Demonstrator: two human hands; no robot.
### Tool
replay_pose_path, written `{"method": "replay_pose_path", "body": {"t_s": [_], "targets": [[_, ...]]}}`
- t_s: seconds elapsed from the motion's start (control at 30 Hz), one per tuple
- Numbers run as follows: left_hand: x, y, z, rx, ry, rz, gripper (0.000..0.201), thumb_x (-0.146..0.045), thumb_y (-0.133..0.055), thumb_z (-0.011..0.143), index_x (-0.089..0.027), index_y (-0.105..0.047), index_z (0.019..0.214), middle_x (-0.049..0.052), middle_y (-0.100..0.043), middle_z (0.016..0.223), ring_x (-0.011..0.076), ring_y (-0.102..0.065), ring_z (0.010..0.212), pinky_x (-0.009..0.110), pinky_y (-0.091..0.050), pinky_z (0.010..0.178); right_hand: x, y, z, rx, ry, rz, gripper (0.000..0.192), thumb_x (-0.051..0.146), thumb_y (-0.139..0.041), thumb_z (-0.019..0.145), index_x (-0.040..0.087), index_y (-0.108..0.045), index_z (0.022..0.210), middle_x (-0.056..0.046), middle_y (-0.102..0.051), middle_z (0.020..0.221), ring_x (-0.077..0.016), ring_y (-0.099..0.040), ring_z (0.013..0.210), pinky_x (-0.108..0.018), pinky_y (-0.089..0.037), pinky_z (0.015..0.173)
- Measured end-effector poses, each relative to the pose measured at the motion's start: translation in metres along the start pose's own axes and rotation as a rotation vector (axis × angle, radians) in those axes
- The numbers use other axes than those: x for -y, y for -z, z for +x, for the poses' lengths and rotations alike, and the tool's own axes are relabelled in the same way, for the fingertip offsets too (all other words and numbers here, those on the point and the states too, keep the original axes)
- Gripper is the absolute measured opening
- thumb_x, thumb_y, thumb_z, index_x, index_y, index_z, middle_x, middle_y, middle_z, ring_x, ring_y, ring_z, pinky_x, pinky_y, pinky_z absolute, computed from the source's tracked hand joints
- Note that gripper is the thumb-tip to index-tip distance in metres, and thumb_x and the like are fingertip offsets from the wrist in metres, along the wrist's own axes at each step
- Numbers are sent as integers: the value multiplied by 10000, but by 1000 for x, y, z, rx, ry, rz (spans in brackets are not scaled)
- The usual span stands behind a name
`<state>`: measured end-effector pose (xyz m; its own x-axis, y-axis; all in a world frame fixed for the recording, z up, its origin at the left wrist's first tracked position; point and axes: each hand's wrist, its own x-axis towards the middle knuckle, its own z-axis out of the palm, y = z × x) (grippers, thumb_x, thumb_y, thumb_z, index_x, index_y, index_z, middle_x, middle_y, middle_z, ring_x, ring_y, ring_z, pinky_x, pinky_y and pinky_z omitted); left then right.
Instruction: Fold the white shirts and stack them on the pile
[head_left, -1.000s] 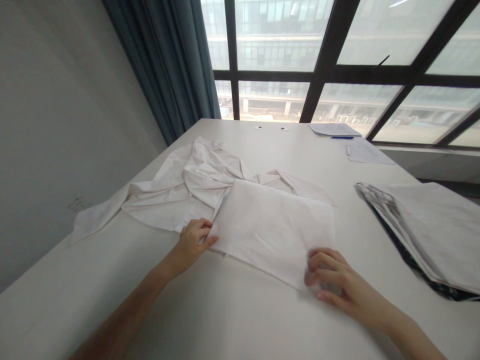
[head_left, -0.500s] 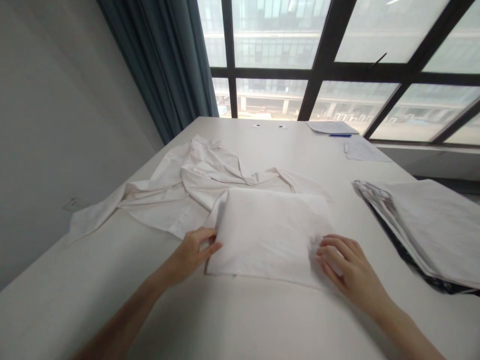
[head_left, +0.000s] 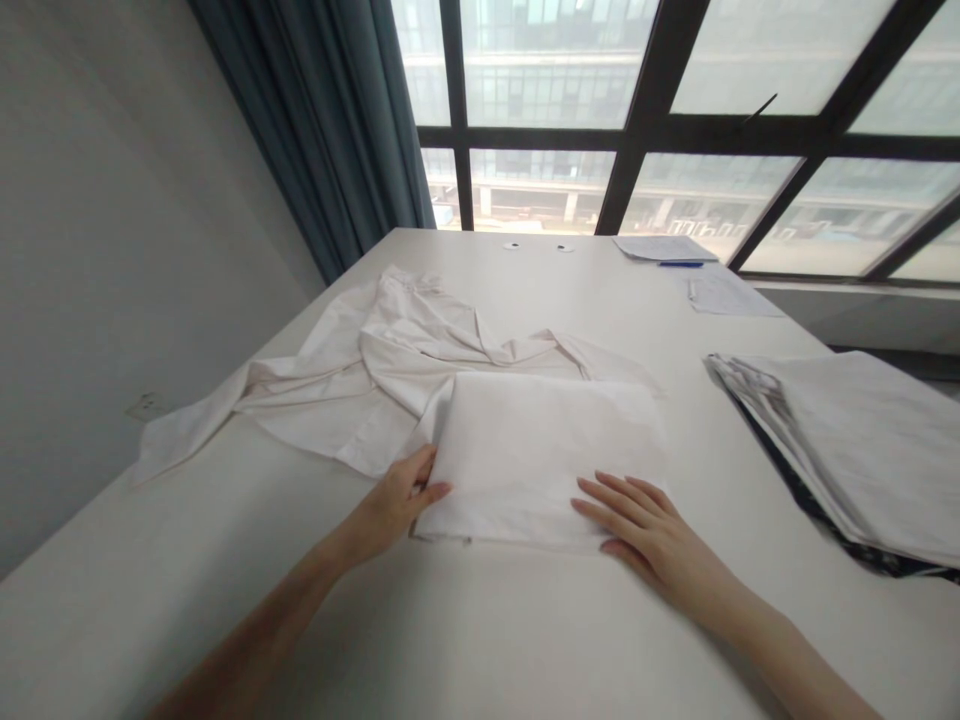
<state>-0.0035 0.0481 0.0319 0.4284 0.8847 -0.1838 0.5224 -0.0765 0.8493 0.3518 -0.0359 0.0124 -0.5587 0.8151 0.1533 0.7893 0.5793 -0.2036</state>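
Note:
A white garment folded into a rectangle (head_left: pixel 532 440) lies flat on the table in front of me. My left hand (head_left: pixel 405 495) pinches its left edge, with the thumb on top and the fingers tucked at the side. My right hand (head_left: pixel 634 525) rests flat on the lower right part of the cloth, its fingers stretched out. Behind the folded piece, a crumpled white shirt (head_left: pixel 337 390) is spread across the table's left side, its sleeves reaching out both ways. The folded cloth covers part of the shirt's near edge.
A stack of folded clothes (head_left: pixel 862 450), white on top and dark at the bottom, sits at the table's right. Papers (head_left: pixel 664 248) and a blue pen (head_left: pixel 680 264) lie at the far right. Beyond the white table (head_left: pixel 570 295) are windows and a blue curtain (head_left: pixel 322 120).
My right hand has moved left from the cloth's right edge and flattened onto its surface; the right edge it was pinching now lies flatter. My left hand keeps its hold.

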Motion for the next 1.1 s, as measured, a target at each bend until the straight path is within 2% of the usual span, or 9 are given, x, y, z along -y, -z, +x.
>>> {"method": "replay_pose_path", "body": {"t_s": [0.13,0.33,0.53,0.67,0.77,0.83,0.9,1.0,1.1], "targets": [[-1,-2,1,-19,17,-89,347,-435,-553,846,-191,-505,1088,74,-718,1003,273,-671,957,371,-529,812,-3,4,-1,12,-26,-1,461,335,-462,986,374,-410,1442,-29,-490,1450,-230,-411,1362,-486,-397,1057],[10,-9,8,-150,-6,13,272,-416,-554,829,-194,-553,988,52,-705,850,271,-667,904,388,-525,819,3,5,0,-31,-25,-44,528,386,-521,952,308,-397,1459,-60,-491,1450,-259,-422,1353,-516,-379,1064],[13,-4,8,-51,-34,-28,286,-414,-605,809,-177,-577,966,67,-702,915,268,-671,915,381,-529,824,4,4,-1,-71,-10,-27,551,370,-539,937,285,-390,1461,-82,-503,1441,-255,-419,1354,-510,-368,1074],[19,-2,8,-91,-20,-12,407,-421,-633,786,-146,-576,1081,103,-700,978,281,-672,920,422,-517,865,5,5,-1,-112,34,-1,405,319,-558,929,258,-525,1328,-79,-565,1381,-241,-458,1324,-489,-355,1086],[20,-2,8,-93,-14,-16,501,-435,-645,778,-128,-563,1167,127,-696,1023,287,-669,939,425,-519,868,0,7,-4,-128,49,16,293,274,-558,929,243,-560,1220,-64,-628,1299,-226,-508,1275,-473,-332,1095],[18,-2,7,-72,-11,-32,507,-437,-646,780,-124,-568,1171,133,-697,1035,287,-671,941,414,-526,856,-9,8,-7,-172,-28,25,261,275,-537,936,239,-553,1194,-67,-656,1240,-228,-556,1212,-462,-369,1051],[16,-2,7,-58,-8,-53,484,-434,-650,779,-126,-583,1146,131,-699,1037,288,-675,937,406,-532,846,-23,9,-12,-292,-231,12,247,325,-492,951,224,-555,1168,-93,-683,1145,-250,-615,1095,-457,-437,944],[14,-2,6,-69,-7,-66,500,-426,-660,773,-123,-585,1163,132,-696,1056,290,-677,946,411,-527,862,-40,10,-19,-448,-555,45,343,447,-456,936,193,-562,1141,-106,-691,924,-261,-656,837,-417,-491,751],[16,-2,6,-71,-4,-58,522,-427,-651,783,-120,-577,1199,145,-679,1110,287,-672,971,410,-519,883,-44,10,-20,-411,-681,233,397,494,-504,892,210,-561,1164,-57,-670,804,-215,-637,686,-344,-496,650]]}}
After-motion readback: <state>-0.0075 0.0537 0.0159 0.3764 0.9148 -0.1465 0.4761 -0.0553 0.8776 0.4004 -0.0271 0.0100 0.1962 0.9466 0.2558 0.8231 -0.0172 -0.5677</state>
